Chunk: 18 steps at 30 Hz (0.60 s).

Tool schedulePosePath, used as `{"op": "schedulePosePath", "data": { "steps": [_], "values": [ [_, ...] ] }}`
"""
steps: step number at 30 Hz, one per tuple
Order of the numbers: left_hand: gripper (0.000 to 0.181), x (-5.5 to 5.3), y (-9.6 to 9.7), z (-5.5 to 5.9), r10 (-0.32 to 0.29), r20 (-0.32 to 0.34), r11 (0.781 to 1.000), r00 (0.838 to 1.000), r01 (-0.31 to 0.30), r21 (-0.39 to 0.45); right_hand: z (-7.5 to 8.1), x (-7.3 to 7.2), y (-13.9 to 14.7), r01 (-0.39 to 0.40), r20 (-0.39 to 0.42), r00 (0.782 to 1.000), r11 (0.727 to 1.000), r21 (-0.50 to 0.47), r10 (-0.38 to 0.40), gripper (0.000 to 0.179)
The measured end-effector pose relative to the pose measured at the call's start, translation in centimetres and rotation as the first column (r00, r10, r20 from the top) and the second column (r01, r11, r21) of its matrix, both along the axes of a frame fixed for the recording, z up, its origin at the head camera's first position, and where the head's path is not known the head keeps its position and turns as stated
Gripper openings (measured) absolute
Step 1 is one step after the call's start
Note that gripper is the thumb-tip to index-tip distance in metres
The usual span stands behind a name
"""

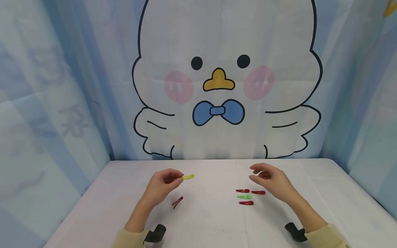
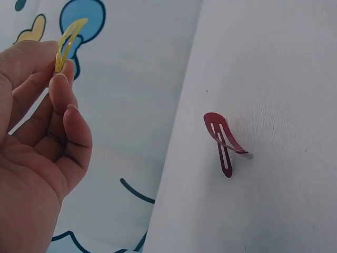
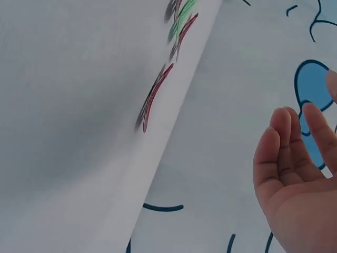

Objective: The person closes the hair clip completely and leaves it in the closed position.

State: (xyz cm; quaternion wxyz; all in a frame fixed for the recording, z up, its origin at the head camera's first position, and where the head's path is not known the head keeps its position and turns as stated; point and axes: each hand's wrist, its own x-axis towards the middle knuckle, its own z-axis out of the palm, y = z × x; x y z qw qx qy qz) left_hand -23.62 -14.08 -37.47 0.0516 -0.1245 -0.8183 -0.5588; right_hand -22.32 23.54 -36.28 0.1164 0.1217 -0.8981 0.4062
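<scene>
My left hand (image 1: 160, 186) pinches a yellow snap hair clip (image 1: 188, 177) between thumb and fingertips, raised over the table. The left wrist view shows that yellow clip (image 2: 65, 45) sticking up past the fingertips, its inner prong parted from the frame. Below that hand, a dark red snap clip (image 2: 225, 138) lies on the table, sprung open. On the right my right hand (image 1: 271, 181) hovers with loosely bent fingers and nothing in them. Just left of it lie several shut clips: a green one (image 1: 244, 196) among red ones (image 1: 246, 203). Another red clip (image 3: 156, 100) shows in the right wrist view.
A white-covered table (image 1: 214, 220) spans the front. Behind it hangs a pale blue curtain (image 1: 227, 141) printed with a cartoon bird, and more curtain (image 1: 62, 113) closes in both sides. Black wrist cameras (image 1: 156, 234) sit at both sleeves.
</scene>
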Motion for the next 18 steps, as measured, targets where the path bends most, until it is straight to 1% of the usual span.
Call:
{"op": "schedulePosePath", "data": {
  "steps": [6,11,18],
  "values": [
    [0.013,0.0,0.3,0.2,-0.001,-0.021,1.000,1.000,0.001,0.012,0.1,0.1,-1.5,-0.059,-0.017,0.998,0.996,-0.071,0.058,0.037],
    [0.015,0.2,1.0,0.4,-0.046,-0.045,0.998,0.998,0.047,0.031,0.9,0.2,-3.1,-0.083,-0.052,0.996,0.990,-0.114,0.078,0.033],
    [0.016,0.4,2.1,0.9,-0.095,-0.068,0.994,0.993,0.099,0.052,1.7,0.5,-4.9,-0.117,-0.108,0.989,0.984,-0.131,0.103,0.033]
  ]
}}
